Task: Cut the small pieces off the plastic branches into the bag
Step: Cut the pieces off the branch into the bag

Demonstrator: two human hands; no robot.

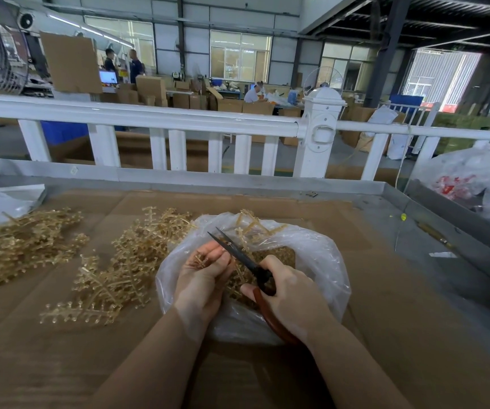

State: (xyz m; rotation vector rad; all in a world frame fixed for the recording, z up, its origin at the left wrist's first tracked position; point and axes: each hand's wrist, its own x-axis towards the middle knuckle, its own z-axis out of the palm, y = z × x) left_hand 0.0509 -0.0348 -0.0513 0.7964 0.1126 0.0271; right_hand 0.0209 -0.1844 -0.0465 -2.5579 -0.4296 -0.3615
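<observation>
**Scissors open over the bag of cut pieces**

A small translucent golden plastic branch (201,259) lies in the left hand (201,278), whose fingers curl around it above the mouth of a clear, crumpled plastic bag (311,249). The bag sits on the brown cardboard sheet (385,290) and holds a layer of small golden cut pieces (273,255), with one more branch sticking out at its far rim. The right hand (291,302) grips the reddish-brown handles of black-bladed scissors (239,255); the blades stand slightly apart, their tips just beyond the left fingers. To the left of the bag, a heap of uncut golden plastic branches (114,270) spreads across the cardboard, and a second heap (16,246) lies farther left. Behind the metal-edged table runs a white fence railing (155,116).
</observation>
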